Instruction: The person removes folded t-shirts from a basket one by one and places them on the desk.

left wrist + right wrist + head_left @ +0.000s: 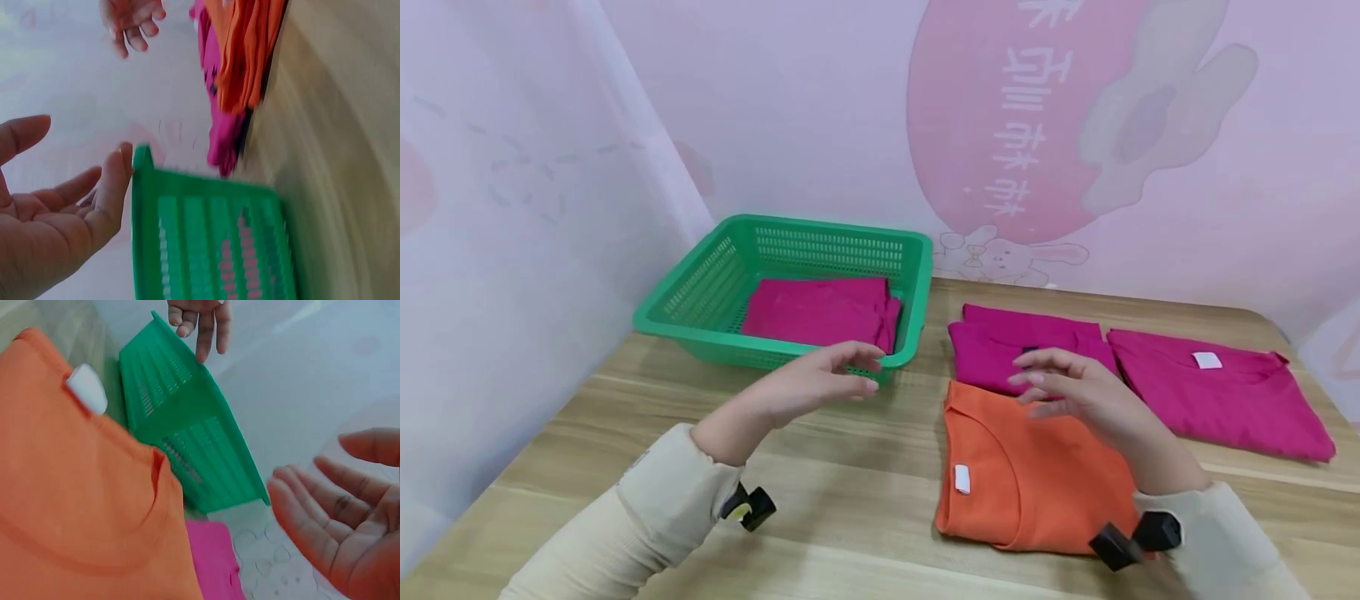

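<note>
My left hand hovers by the near right corner of a green plastic basket, its fingers loosely bent with nothing between them. Inside the basket lies folded magenta cloth. Above a folded orange shirt with a white tag, my right hand is raised, fingers relaxed and holding nothing. Behind the orange shirt is a folded magenta garment, partly hidden by the right hand. Another folded magenta shirt with a white label lies to the right.
The wooden table carries everything. A pale pink printed curtain hangs behind it and along the left side. A black wrist camera is strapped at the left sleeve, and another black camera at the right.
</note>
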Motion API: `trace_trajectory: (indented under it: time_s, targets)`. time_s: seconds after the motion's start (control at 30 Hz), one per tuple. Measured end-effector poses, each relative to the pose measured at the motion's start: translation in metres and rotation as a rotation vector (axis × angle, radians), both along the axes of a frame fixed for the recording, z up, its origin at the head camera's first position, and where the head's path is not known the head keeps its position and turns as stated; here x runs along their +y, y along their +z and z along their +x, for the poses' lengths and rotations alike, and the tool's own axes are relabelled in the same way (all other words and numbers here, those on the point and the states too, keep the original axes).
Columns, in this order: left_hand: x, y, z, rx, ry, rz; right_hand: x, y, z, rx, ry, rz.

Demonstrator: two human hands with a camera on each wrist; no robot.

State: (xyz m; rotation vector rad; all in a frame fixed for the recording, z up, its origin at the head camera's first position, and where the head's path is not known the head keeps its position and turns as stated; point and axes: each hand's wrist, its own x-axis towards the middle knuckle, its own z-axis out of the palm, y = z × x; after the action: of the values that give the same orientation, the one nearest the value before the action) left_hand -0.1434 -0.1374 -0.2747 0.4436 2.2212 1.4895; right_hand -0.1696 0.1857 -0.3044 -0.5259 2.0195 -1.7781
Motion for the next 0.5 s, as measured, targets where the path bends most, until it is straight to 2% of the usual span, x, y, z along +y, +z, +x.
trace_trajectory:
  time_s: [0.13,0.3,0.5]
  targets:
    - [-0.016,0.007,-0.007,0.003,0.016,0.035,-0.019,0.007,-0.011,0.029,0.021,-0.053]
    - [-0.033,0.01,-0.018,-0.004,0.056,0.06,-0.043,0.017,-0.024,0.021,0.037,-0.097]
    - [-0.045,0.012,-0.029,-0.02,0.1,0.041,-0.072,0.027,-0.035,-0.006,0.064,-0.133]
